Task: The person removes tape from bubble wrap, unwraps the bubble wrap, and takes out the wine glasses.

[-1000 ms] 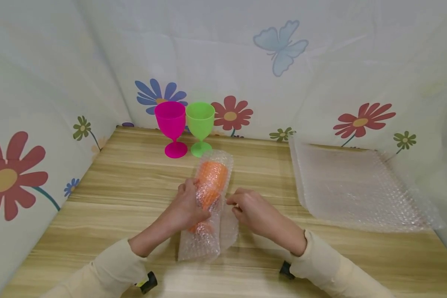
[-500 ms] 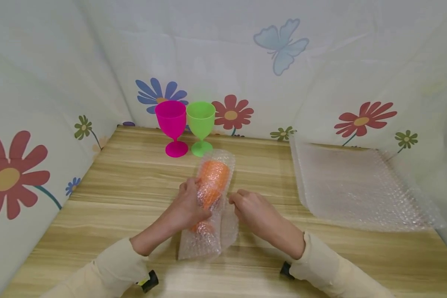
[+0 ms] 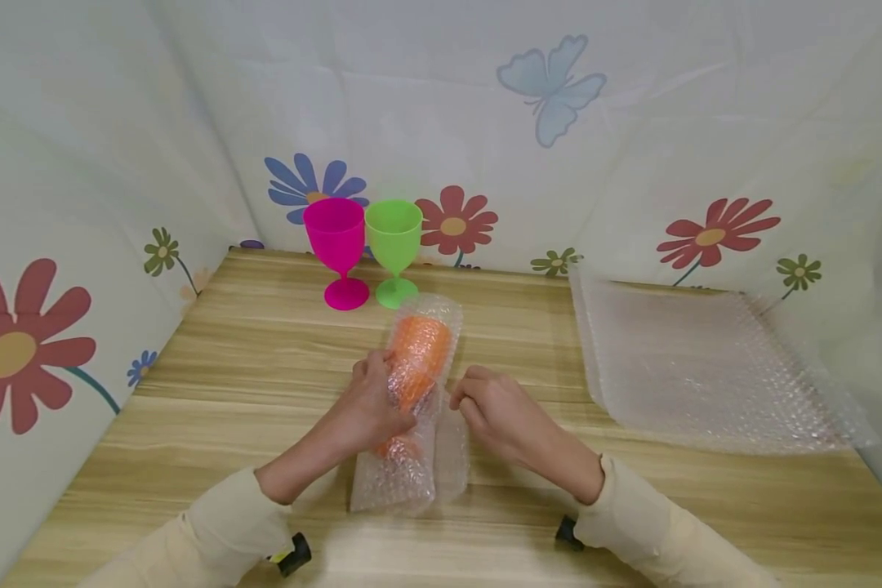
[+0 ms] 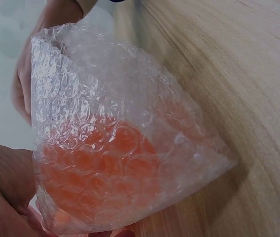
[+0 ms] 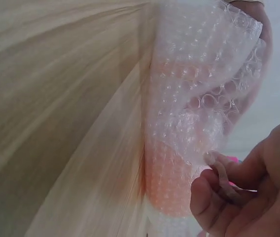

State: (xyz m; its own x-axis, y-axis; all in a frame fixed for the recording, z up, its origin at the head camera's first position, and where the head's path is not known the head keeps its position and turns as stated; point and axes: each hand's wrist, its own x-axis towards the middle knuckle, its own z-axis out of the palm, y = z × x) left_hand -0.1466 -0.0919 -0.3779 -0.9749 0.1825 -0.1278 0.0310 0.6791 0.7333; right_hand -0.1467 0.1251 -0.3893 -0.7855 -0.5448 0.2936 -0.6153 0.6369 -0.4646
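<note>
An orange goblet [image 3: 422,343] lies on its side inside bubble wrap [image 3: 393,486], its bowl toward the back of the table. My left hand [image 3: 371,404] grips the wrapped bundle around its middle from the left. At the bundle's right edge, my right hand [image 3: 503,412] has curled fingers, and its fingertips [image 5: 211,159] pinch the edge of the wrap in the right wrist view. A loose flap of wrap [image 3: 452,457] lies on the table between the bundle and this hand. Filling much of the left wrist view, the bubble wrap [image 4: 105,89] shows orange through its bubbles.
Behind the bundle stand a pink goblet [image 3: 336,237] and a green goblet [image 3: 394,237], upright and side by side. A larger sheet of bubble wrap [image 3: 706,367] lies at the right. Flower-printed curtain [image 3: 426,106] borders the wooden table [image 3: 265,351] at back and sides.
My right fingers have shifted slightly at the wrap's edge, drawing together and then moving a little. The left hand and the bundle stay almost in place.
</note>
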